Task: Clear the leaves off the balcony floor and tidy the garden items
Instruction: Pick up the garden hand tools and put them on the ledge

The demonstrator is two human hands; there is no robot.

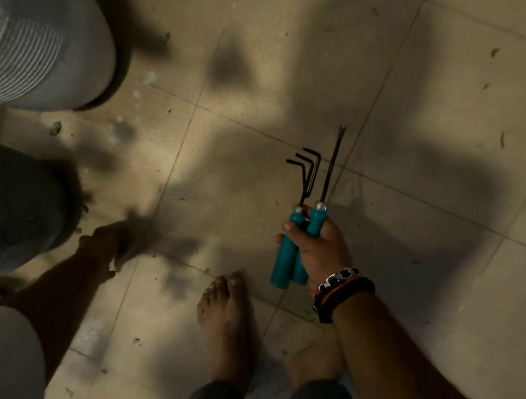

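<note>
The right hand (pixel 318 240) grips the hand rake (pixel 302 184) and weeder (pixel 328 174) by their teal handles, evidently gathering them; the blurred left hand (pixel 106 239) cannot be read.

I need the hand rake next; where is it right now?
In the head view, the hand rake is in the right hand, beside the forked weeder, above the bare foot.

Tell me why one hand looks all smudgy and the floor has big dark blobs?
Head view: the left hand is motion-blurred and in shadow, so what it holds is unclear; the right hand gripping the teal-handled tools is sharp; broad soft shadows cross the tiled floor; the pots bulge from wide-angle distortion.
</note>
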